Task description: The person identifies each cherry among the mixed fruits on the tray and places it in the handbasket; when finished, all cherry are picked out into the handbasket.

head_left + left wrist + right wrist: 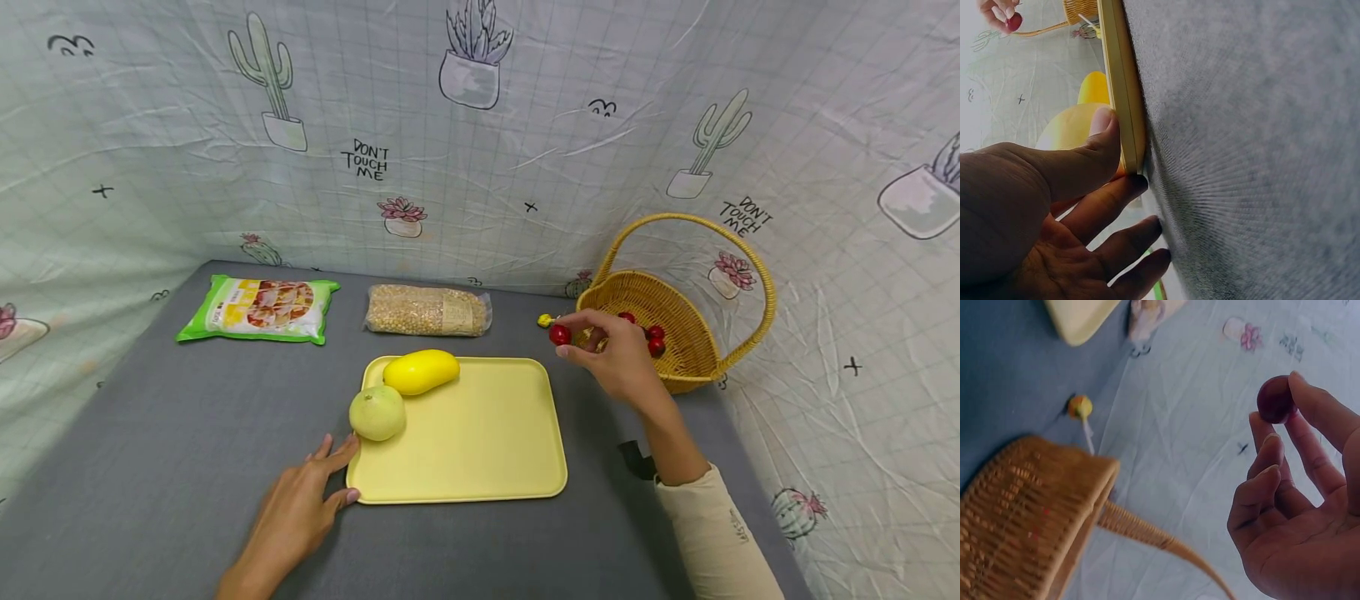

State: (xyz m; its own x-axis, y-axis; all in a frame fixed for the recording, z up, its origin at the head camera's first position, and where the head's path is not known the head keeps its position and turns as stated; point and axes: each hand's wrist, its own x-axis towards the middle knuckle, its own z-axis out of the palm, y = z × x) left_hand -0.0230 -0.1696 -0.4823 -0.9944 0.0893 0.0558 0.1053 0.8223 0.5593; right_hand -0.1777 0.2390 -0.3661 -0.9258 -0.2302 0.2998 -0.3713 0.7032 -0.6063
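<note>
My right hand [617,354] pinches a shiny red cherry [559,334] between thumb and fingertips, just left of the wicker basket [693,325]. In the right wrist view the cherry [1275,400] looks dark red, held up off the table. More red cherries [656,340] lie inside the basket, partly hidden by the hand. My left hand [300,500] grips the front-left corner of the pale yellow tray [480,442], thumb on its front edge and index finger at its left side. On the tray, a yellow mango [422,372] touches or nearly touches a round pale-green fruit [377,413].
A green-and-white food bag [262,310] lies at the back left of the grey table [187,433]. Beside it is a clear pack of yellowish kernels [427,311]. A small yellow lollipop [545,320] lies near the basket. Patterned cloth [465,183] hangs behind.
</note>
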